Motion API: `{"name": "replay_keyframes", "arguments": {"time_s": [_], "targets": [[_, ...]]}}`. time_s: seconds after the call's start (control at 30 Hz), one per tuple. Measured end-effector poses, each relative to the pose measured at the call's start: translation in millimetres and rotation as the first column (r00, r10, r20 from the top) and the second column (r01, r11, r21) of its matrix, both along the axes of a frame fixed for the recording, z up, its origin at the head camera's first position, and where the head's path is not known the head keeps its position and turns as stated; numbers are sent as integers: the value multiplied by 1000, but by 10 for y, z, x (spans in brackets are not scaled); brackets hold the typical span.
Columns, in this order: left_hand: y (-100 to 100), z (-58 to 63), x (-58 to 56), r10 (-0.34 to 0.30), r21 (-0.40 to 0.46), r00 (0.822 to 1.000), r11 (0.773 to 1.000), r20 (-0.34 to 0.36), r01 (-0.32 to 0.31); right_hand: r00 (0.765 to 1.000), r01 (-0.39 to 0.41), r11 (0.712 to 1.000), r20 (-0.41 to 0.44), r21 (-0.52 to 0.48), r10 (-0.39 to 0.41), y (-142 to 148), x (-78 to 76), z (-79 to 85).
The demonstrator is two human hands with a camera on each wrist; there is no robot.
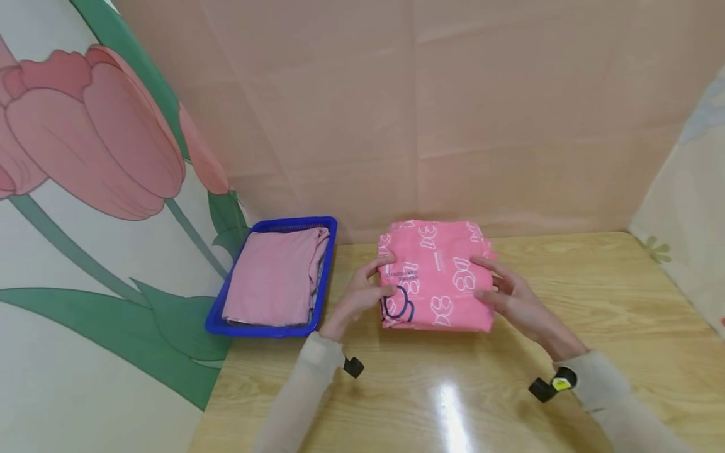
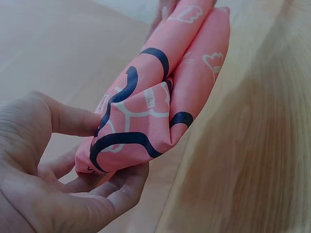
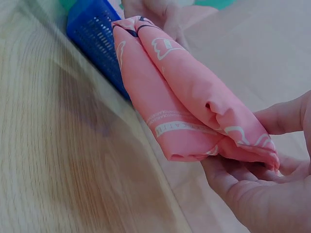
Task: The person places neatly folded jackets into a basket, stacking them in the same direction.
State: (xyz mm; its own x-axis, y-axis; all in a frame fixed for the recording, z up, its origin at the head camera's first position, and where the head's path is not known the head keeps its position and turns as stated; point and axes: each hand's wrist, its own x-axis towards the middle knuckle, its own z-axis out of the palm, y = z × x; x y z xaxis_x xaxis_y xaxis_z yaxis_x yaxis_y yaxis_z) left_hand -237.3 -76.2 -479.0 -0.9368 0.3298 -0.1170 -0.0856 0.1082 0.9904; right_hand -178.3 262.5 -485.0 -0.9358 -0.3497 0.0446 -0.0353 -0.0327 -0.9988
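Note:
A folded pink cloth [image 1: 436, 277] with white line drawings and dark blue curved lines is held up off the wooden table between both hands. My left hand [image 1: 362, 292] grips its left side, thumb on top; in the left wrist view the fingers [image 2: 121, 187] curl beneath the folded edge. On the opposite side my right hand [image 1: 512, 299] grips the cloth likewise, with the fingers [image 3: 228, 177] under it in the right wrist view. Thick rolled layers of the cloth [image 3: 184, 92] show along its near edge. What kind of cloth item it is cannot be told.
Left of the hands stands a blue plastic basket [image 1: 323, 296] holding a folded plain pink cloth [image 1: 274, 277] over other fabric. The light wooden table [image 1: 589, 283] meets a beige sheet [image 1: 453, 113] at the back. A tulip-patterned panel [image 1: 113, 138] borders the left side.

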Motion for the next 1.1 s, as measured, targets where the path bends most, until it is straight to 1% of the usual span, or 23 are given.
{"name": "replay_keyframes", "arguments": {"time_s": [0.23, 0.37, 0.47, 0.53, 0.63, 0.77, 0.97, 1.1], "targets": [[-190, 84, 20, 5, 9, 999, 1000, -50, -4, 999, -19, 997, -32, 70, 22, -151, -42, 46], [-308, 148, 54, 10, 25, 998, 1000, -65, -8, 999, -24, 998, -37, 60, 26, -254, -75, 42], [-422, 166, 91, 19, 42, 997, 999, -71, -16, 999, -42, 998, -31, 47, 43, -342, -89, 49], [-501, 165, 107, 31, 44, 996, 999, -87, -27, 998, -53, 998, -30, 44, 54, -402, -100, 65], [-609, 179, 119, 53, 42, 990, 998, -132, -48, 997, -66, 997, -39, 40, 67, -496, -122, 100], [-742, 221, 134, 96, -3, 979, 995, -181, -98, 995, -85, 996, -52, 33, 86, -628, -154, 142], [-899, 313, 175, 134, -32, 977, 989, -164, -141, 992, -108, 994, -61, 14, 109, -793, -199, 194], [-995, 375, 187, 165, -56, 971, 983, -175, -177, 990, -129, 992, -61, -4, 129, -897, -231, 232]]}}
